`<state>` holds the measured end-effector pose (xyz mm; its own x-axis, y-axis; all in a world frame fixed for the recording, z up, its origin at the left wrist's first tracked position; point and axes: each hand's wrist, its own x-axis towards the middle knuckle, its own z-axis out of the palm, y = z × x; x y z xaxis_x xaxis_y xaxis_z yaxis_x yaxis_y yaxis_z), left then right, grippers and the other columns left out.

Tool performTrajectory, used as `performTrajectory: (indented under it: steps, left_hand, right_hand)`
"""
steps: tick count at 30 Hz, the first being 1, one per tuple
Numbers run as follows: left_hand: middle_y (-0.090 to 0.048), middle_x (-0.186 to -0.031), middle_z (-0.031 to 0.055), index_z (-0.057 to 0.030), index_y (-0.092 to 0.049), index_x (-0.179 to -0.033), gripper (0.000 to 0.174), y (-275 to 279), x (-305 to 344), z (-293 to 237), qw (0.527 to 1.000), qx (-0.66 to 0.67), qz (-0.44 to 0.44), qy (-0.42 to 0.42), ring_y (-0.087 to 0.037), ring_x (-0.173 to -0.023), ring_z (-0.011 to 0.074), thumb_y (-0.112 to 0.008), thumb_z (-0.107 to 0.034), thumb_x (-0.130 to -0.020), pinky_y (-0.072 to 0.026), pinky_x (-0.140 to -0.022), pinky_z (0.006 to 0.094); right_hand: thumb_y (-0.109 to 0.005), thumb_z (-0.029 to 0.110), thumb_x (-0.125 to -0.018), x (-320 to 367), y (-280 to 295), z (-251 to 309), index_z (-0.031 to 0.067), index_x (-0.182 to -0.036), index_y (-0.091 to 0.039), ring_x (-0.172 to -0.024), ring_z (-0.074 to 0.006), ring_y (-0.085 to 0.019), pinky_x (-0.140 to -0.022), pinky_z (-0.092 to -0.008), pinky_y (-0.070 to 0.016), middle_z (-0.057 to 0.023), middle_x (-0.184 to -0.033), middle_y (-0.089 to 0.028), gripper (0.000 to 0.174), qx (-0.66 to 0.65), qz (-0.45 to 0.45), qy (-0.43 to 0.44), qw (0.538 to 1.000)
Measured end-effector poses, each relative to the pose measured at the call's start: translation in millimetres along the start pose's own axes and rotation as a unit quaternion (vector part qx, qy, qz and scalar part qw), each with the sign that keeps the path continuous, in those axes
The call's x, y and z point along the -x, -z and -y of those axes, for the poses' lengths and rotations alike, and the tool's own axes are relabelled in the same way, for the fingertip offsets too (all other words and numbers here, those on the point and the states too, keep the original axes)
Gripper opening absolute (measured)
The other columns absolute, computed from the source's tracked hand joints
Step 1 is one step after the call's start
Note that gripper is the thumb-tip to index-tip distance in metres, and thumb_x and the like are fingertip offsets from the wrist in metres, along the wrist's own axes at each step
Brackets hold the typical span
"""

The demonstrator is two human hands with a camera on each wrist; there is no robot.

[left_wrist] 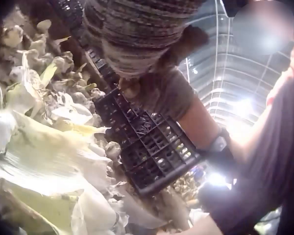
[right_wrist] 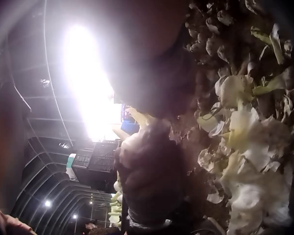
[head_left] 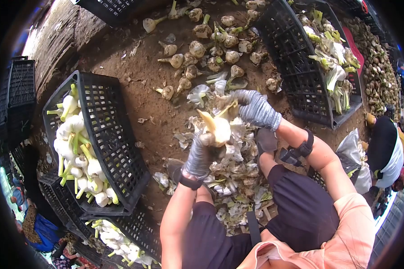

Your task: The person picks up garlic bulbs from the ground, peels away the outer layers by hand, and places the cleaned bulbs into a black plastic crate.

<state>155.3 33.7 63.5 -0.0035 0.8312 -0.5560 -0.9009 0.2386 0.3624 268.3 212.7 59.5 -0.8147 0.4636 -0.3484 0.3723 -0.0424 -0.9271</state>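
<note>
**Garlic bulb right around mid-frame**

So my left grip is curled round its lower side, near the middle of the head view. My right grip, up and to the right, is pinching a yellowish strip of skin. Loose peelings are heaped below, grubby bulbs lie on the dirt floor up top, and a black crate of white garlic sits at left.

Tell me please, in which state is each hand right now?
Left hand: closed, holding a garlic bulb.
Right hand: closed, pinching a strip of peel.
</note>
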Motion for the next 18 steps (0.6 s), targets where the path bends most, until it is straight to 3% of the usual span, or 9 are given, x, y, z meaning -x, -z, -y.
performTrajectory:
  steps: [4,5,7,8,10,12,13,15,18]
  left_hand:
    - [-0.061,-0.076,0.0121,0.0010,-0.055,-0.104,0.055,1.0,0.4,-6.9,0.998,0.037,0.046,0.015,-0.053,-0.047,0.0155,-0.063,-0.042,-0.071,-0.0447,-0.043,0.0247]
    - [-0.061,-0.081,0.0119,0.0004,-0.053,-0.107,0.051,-2.1,-0.6,-5.4,0.995,0.083,0.047,-0.003,-0.056,-0.054,0.0155,-0.064,-0.036,-0.072,-0.0474,-0.048,0.0246]
    - [-0.061,-0.084,0.0120,-0.0008,-0.050,-0.112,0.052,7.3,-7.6,-6.5,0.999,0.022,0.017,-0.028,-0.057,-0.058,0.0157,-0.064,-0.032,-0.072,-0.0489,-0.052,0.0255]
    - [-0.061,-0.086,0.0120,-0.0014,-0.049,-0.115,0.053,10.7,-9.6,-6.7,0.999,-0.008,0.002,-0.042,-0.058,-0.061,0.0158,-0.065,-0.030,-0.073,-0.0496,-0.054,0.0260]
    - [-0.060,-0.092,0.0119,-0.0039,-0.043,-0.123,0.053,1.0,-5.5,-9.0,0.994,0.022,-0.035,-0.101,-0.059,-0.065,0.0173,-0.062,-0.018,-0.076,-0.0513,-0.059,0.0279]
    - [-0.060,-0.095,0.0114,-0.0046,-0.041,-0.126,0.054,-8.8,-4.5,-10.0,0.982,-0.043,-0.046,-0.176,-0.060,-0.073,0.0181,-0.061,-0.013,-0.077,-0.0519,-0.063,0.0284]
    - [-0.059,-0.101,0.0098,-0.0040,-0.042,-0.126,0.050,-15.7,-2.7,-7.7,0.974,-0.004,-0.070,-0.214,-0.059,-0.087,0.0188,-0.057,-0.006,-0.079,-0.0520,-0.071,0.0293]
    - [-0.058,-0.103,0.0089,-0.0043,-0.043,-0.125,0.047,-9.2,-4.4,-3.4,0.971,0.014,-0.080,-0.224,-0.058,-0.093,0.0187,-0.057,-0.006,-0.081,-0.0520,-0.073,0.0301]
    - [-0.059,-0.105,0.0078,-0.0054,-0.047,-0.120,0.036,0.6,-4.7,-0.4,0.969,0.030,-0.110,-0.219,-0.058,-0.095,0.0184,-0.057,-0.014,-0.086,-0.0513,-0.077,0.0313]
  right_hand:
    - [-0.061,0.010,-0.076,-5.6,7.1,2.0,0.0039,-0.099,-0.064,-0.082,-0.0250,-0.063,-0.073,-0.0347,-0.0502,-0.0140,-0.089,-0.065,0.025,0.187,-0.053,0.025,0.981]
    - [-0.062,0.009,-0.076,-2.3,8.4,-0.5,0.0048,-0.100,-0.065,-0.083,-0.0223,-0.063,-0.074,-0.0339,-0.0502,-0.0123,-0.090,-0.065,0.024,0.051,-0.026,-0.033,0.998]
    - [-0.063,0.008,-0.077,6.9,7.2,18.1,0.0064,-0.101,-0.065,-0.085,-0.0171,-0.062,-0.077,-0.0323,-0.0501,-0.0089,-0.093,-0.066,0.024,-0.217,0.036,-0.146,0.965]
    - [-0.063,0.007,-0.077,9.2,6.8,15.3,0.0068,-0.101,-0.065,-0.087,-0.0199,-0.062,-0.078,-0.0333,-0.0498,-0.0093,-0.095,-0.065,0.024,-0.077,0.049,-0.016,0.996]
    - [-0.064,0.006,-0.076,14.7,4.5,13.6,0.0076,-0.100,-0.064,-0.091,-0.0257,-0.062,-0.080,-0.0354,-0.0492,-0.0101,-0.098,-0.064,0.025,0.202,0.069,0.243,0.946]
    - [-0.064,0.003,-0.072,24.6,-3.4,23.3,0.0096,-0.098,-0.064,-0.096,-0.0307,-0.058,-0.083,-0.0362,-0.0476,-0.0107,-0.103,-0.062,0.026,-0.006,0.066,0.094,0.993]
    - [-0.064,0.003,-0.072,27.2,-3.7,22.4,0.0095,-0.097,-0.064,-0.097,-0.0302,-0.058,-0.084,-0.0365,-0.0473,-0.0109,-0.104,-0.061,0.026,0.033,0.062,0.129,0.989]
    - [-0.059,0.013,-0.083,28.7,-1.8,20.9,0.0052,-0.097,-0.066,-0.094,-0.0202,-0.060,-0.085,-0.0307,-0.0454,-0.0101,-0.099,-0.065,0.018,0.137,0.048,0.195,0.970]
    - [-0.060,0.014,-0.082,26.6,-5.9,3.1,0.0052,-0.095,-0.067,-0.096,-0.0190,-0.059,-0.087,-0.0310,-0.0443,-0.0092,-0.103,-0.063,0.017,0.127,0.034,0.208,0.969]
